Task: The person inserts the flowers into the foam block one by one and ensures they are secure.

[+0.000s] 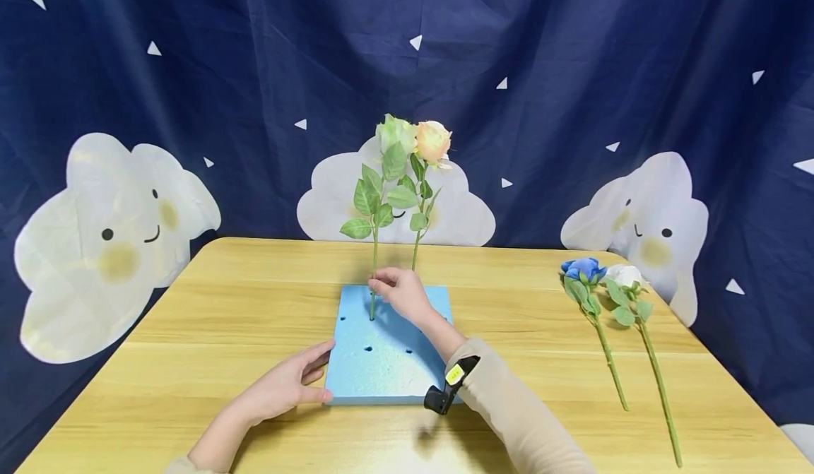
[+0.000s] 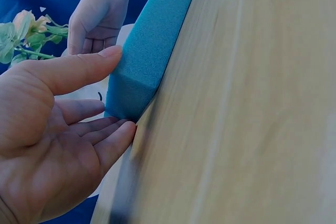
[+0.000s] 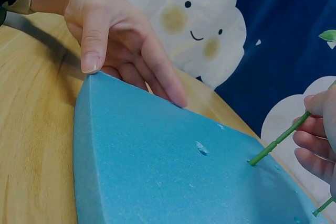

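My right hand pinches the green stem of a pale green artificial rose between thumb and fingers. In the right wrist view the lower end of that stem sits in a hole of the light blue foam board. Behind it stands a peach rose, its stem also rising from the board near the far side. With fingers extended, my left hand touches the board's left edge. The left wrist view has the thumb and fingers of this left hand against the board's corner.
A blue rose and a white rose lie on the right of the wooden table. Several small holes dot the board. A navy curtain with white clouds hangs behind the table.
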Demonstrator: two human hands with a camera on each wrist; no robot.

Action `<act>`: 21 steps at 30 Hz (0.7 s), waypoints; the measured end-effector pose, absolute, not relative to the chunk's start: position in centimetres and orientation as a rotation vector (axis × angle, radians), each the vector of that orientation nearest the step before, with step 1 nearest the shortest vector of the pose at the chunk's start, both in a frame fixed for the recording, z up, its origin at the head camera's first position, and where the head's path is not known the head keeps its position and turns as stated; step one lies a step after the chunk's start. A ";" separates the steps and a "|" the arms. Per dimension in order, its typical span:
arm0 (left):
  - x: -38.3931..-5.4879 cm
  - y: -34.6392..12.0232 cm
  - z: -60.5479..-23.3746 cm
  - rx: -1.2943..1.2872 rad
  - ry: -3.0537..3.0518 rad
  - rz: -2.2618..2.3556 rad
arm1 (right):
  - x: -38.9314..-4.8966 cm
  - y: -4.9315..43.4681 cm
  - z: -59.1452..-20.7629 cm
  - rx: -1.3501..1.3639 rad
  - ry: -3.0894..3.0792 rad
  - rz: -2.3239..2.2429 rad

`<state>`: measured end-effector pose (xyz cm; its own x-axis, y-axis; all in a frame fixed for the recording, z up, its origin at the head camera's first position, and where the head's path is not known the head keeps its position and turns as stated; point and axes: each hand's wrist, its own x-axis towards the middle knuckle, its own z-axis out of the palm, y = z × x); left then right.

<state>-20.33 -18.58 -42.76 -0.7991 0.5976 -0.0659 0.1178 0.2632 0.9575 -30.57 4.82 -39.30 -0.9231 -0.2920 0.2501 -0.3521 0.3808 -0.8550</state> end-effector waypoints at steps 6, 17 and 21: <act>-20.4 -18.6 -42.7 0.650 2.126 1.553 | -30.6 5.0 -39.1 0.601 -2.550 1.649; -20.4 -18.6 -42.7 0.649 2.114 1.557 | -30.2 5.3 -38.9 0.552 -2.531 1.693; -20.4 -18.6 -42.7 0.648 2.117 1.558 | -30.1 5.9 -38.5 0.527 -2.529 1.675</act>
<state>-20.37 -18.63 -42.68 -0.7978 0.5992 -0.0663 0.1148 0.2590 0.9590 -30.09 5.91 -38.50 -0.9394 -0.2472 0.2375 -0.3152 0.3503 -0.8820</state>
